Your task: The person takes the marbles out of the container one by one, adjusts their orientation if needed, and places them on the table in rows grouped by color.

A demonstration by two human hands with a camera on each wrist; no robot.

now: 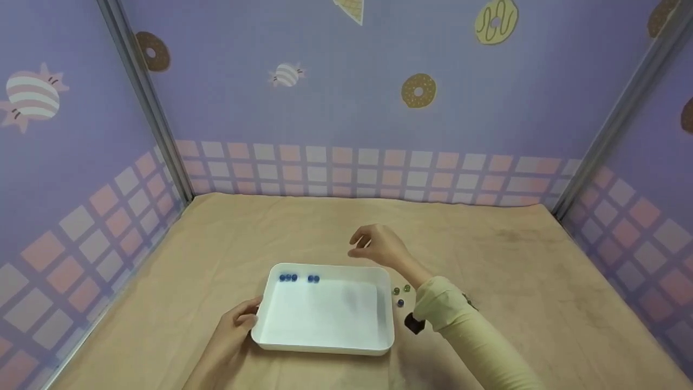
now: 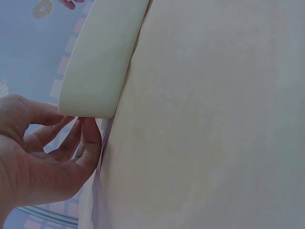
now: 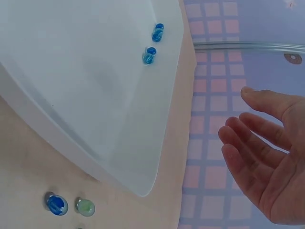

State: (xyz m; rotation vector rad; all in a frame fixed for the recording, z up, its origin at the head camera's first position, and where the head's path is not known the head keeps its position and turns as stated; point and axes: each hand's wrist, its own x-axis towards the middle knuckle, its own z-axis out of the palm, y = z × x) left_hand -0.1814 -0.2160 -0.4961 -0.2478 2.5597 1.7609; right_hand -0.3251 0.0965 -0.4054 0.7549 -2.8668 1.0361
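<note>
A white tray (image 1: 330, 330) sat on the beige cloth (image 1: 509, 260) at the near middle of the scene. At its left end was the left hand (image 1: 235, 322), thumb and fingers bent in, holding the wall at the rim, fingertips touching the outside. The right hand (image 1: 381, 246) hung in the air just past the tray's far right corner; its fingers were loosely curved, the thumb stood well apart from them, and the hand held nothing.

Inside the tray, along the far wall, blue marbles (image 1: 288, 278) lay in two clusters toward the left: seemingly three close together, then a pair a little to the right. On the cloth just right of the tray lay two green marbles (image 1: 407, 288), with a dark blue marble (image 1: 400, 303) slightly nearer than them. The right arm, in a pale yellow sleeve (image 1: 476, 336), reached in from the near right. At the far side rose a lilac wall (image 1: 335, 108) with pink and white squares along its foot.
</note>
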